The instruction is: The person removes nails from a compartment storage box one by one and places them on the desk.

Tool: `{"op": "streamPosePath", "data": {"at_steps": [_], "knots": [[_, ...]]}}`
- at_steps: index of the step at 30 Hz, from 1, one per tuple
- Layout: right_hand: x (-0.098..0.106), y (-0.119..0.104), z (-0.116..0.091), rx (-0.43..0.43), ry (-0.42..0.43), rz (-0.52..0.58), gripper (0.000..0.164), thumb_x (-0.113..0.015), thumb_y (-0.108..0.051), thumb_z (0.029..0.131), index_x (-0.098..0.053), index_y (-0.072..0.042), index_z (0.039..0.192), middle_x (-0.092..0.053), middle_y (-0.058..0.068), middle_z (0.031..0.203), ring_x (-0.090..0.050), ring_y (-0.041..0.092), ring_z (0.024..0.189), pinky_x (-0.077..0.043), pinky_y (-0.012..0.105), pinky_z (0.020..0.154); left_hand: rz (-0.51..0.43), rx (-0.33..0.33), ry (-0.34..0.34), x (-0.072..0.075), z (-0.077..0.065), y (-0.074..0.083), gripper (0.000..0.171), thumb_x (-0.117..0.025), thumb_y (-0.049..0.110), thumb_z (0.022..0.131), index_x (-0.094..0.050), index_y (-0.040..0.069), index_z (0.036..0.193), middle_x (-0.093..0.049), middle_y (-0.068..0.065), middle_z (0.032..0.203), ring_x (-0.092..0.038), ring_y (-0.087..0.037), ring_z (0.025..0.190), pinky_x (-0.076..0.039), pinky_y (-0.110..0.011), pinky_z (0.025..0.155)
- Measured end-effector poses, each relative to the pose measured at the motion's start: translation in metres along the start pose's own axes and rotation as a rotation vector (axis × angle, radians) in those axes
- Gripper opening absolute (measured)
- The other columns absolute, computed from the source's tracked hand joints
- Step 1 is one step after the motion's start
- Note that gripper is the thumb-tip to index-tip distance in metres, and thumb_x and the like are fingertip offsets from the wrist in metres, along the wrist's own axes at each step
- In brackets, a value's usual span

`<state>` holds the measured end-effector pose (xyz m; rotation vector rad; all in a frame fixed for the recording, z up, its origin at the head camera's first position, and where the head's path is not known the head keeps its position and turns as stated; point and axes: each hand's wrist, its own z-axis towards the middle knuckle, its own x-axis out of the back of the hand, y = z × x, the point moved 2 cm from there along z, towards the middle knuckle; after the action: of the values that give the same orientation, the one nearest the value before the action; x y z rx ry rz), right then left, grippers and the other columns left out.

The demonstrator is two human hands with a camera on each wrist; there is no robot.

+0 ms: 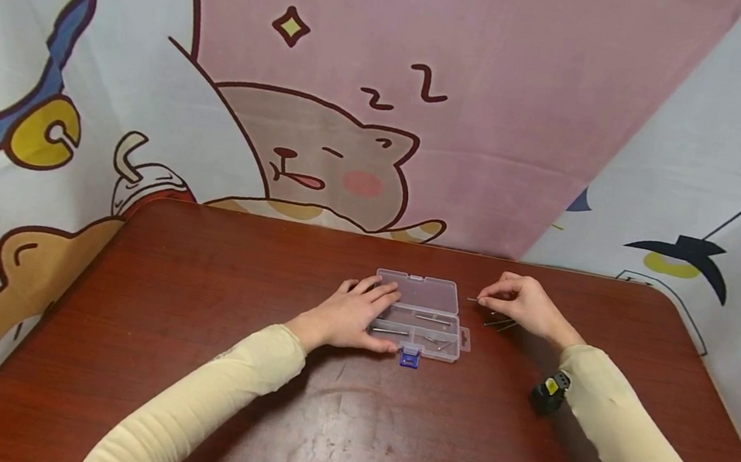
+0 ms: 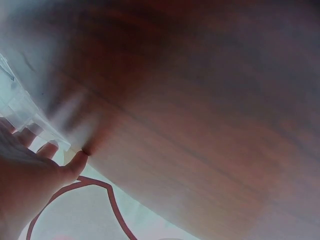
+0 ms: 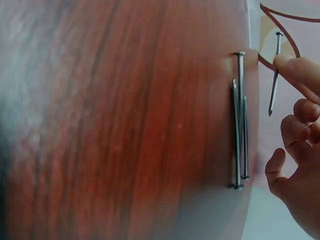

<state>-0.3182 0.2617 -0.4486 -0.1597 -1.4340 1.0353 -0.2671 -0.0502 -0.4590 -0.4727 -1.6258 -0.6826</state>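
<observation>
A clear plastic compartment box (image 1: 455, 349) lies on the table with its lid (image 1: 428, 295) folded back. My left hand (image 1: 348, 315) rests across the box's left side, fingers spread and thumb along the front edge. Nails lie in the compartments, including a long one (image 1: 392, 331) at front left and small ones at front right. To the right of the box, my right hand (image 1: 521, 304) pinches a nail (image 3: 274, 82) near its head, above the table. Below that hand, three loose nails (image 3: 239, 120) lie side by side on the wood.
The box's blue latch (image 1: 409, 359) hangs open at its front, and a clear hanging tab (image 1: 465, 339) sticks out on the right. The reddish-brown table (image 1: 344, 430) ends at a printed cartoon curtain (image 1: 497, 123) behind. A black wrist camera (image 1: 549, 393) hangs by the right sleeve.
</observation>
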Motion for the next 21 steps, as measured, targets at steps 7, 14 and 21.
{"op": "streamPosePath", "data": {"at_steps": [7,14,21], "knots": [[0.002,0.009,0.0,0.014,-0.023,-0.023,0.005,-0.076,-0.009,0.083,-0.078,-0.01,0.087,-0.059,-0.004,0.073,-0.048,0.01,0.067,-0.038,0.024,0.057,0.022,0.006,-0.004,0.0,0.0,0.0,0.092,-0.052,0.073,0.083,-0.032,0.015,0.152,-0.024,-0.002,0.158,-0.015,-0.028,0.144,-0.024,-0.051,0.107],[0.003,0.015,0.003,0.018,-0.046,-0.046,0.007,-0.075,-0.005,0.083,-0.078,-0.008,0.088,-0.059,-0.004,0.074,-0.047,0.01,0.067,-0.038,0.023,0.058,0.013,0.008,-0.013,-0.001,0.001,-0.001,0.093,-0.05,0.074,0.083,-0.031,0.016,0.152,-0.023,-0.002,0.158,-0.015,-0.028,0.144,-0.024,-0.051,0.107],[0.003,0.017,0.002,0.033,-0.06,-0.099,0.006,-0.076,-0.005,0.083,-0.078,-0.008,0.087,-0.058,-0.006,0.075,-0.049,0.009,0.069,-0.039,0.024,0.06,0.013,0.004,-0.009,-0.002,0.0,-0.002,0.093,-0.05,0.075,0.083,-0.031,0.016,0.152,-0.023,-0.001,0.158,-0.015,-0.028,0.144,-0.024,-0.051,0.107]]}}
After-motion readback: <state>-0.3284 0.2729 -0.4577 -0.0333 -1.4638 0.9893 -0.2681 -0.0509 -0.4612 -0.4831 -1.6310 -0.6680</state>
